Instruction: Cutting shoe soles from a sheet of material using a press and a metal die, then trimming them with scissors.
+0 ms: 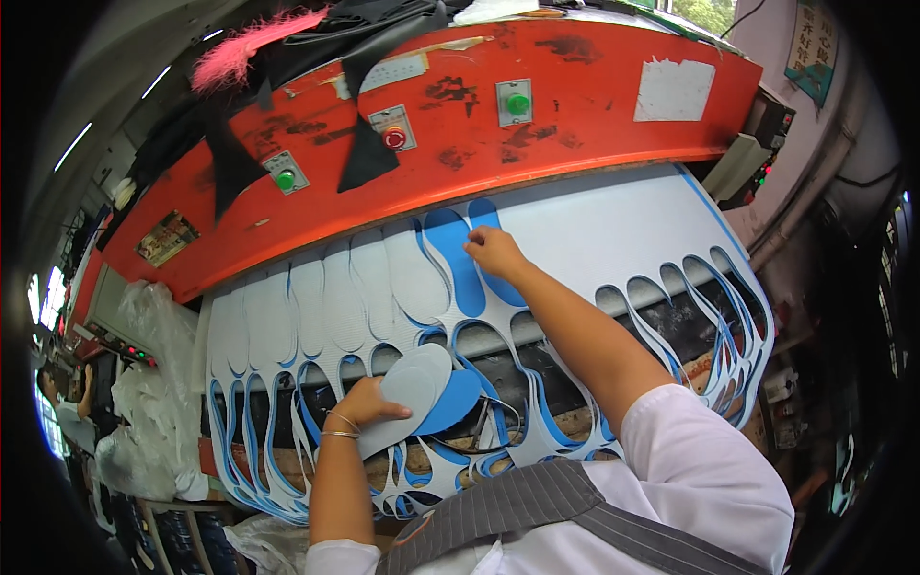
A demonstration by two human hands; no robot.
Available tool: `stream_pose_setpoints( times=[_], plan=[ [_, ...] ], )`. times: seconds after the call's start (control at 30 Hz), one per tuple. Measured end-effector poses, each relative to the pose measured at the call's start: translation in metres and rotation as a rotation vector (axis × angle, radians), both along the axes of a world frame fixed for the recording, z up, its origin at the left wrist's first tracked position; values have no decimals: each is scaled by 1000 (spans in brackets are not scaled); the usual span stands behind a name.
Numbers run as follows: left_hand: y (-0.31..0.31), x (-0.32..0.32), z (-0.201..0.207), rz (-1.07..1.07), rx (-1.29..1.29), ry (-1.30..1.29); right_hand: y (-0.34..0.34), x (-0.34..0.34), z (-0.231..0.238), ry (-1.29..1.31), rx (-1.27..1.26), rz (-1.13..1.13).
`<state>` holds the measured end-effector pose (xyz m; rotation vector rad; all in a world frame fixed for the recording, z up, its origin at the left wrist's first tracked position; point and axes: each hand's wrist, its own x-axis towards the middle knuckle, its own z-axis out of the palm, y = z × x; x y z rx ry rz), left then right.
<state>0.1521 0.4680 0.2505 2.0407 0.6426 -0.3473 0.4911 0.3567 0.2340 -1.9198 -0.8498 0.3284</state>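
My left hand grips a fanned stack of insole-shaped pieces, grey-white on top with one blue piece fanned out to the right. Ahead lies a layered grey-white sheet cut through with rows of insole outlines. Two blue insole shapes show in it, a left one and a right one. Over the right one is my right hand, its fingers curled together. Whether anything is pinched in them is hidden. Left of these, grey-white insole pieces still sit within their outlines.
A red press beam with green buttons and a red one spans the far side. Cut-out webbing of white and blue strips hangs over the near edge. Clear plastic bags sit at left. Another person stands far left.
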Motion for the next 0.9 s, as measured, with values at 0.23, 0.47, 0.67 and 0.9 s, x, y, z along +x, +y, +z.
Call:
stream_pose_setpoints(
  times=[0.23,0.47,0.67,0.9],
  plan=[
    [-2,-6,-3,90,-139,-22,77,41,0,16,-337,-230],
    [23,0,-2,28,-96,20,115,60,-21,271,-305,-215],
    [37,-7,-6,20,-85,75,137,43,-21,87,-479,-169],
    [42,8,-15,-27,-133,-10,140,51,-24,-32,-518,-159]
  ],
)
